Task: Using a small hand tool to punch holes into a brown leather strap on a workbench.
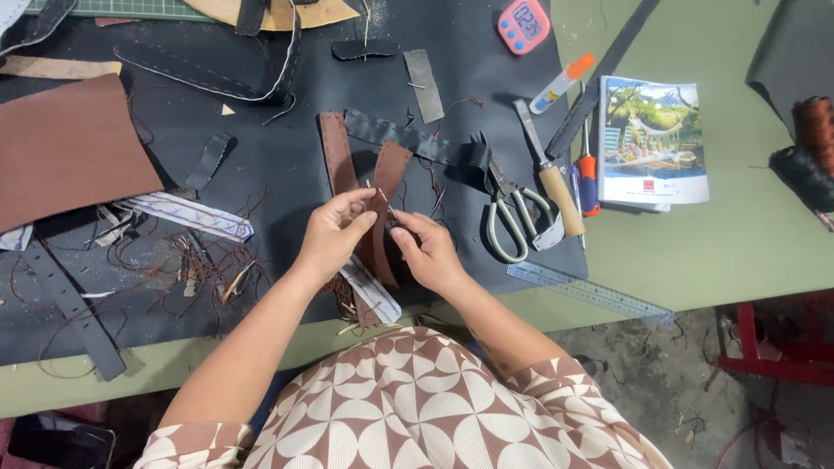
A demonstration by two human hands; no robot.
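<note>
In the head view, the left hand pinches the edge of a brown leather strap between thumb and forefinger, while the right hand is closed in a fine pinch just beside it, apparently on a needle or thread end too thin to make out for certain. The strap stands up from the dark work mat between the 2 hands, near the table's front edge, with a second brown strap lying flat just behind it and a pale patterned strip trailing below the wrists. To stitch well here, I judge that the left grip should stay close to the stitch point so the leather does not flex, and the right pinch should pull straight along the hole line, not sideways, to keep tension even. Loose reddish thread litters the mat at the left and could snag the working strand, so keep it apart. Scissors and a wooden-handled knife lie near the right hand, a clear ruler by the table edge, a pink timer further back.
</note>
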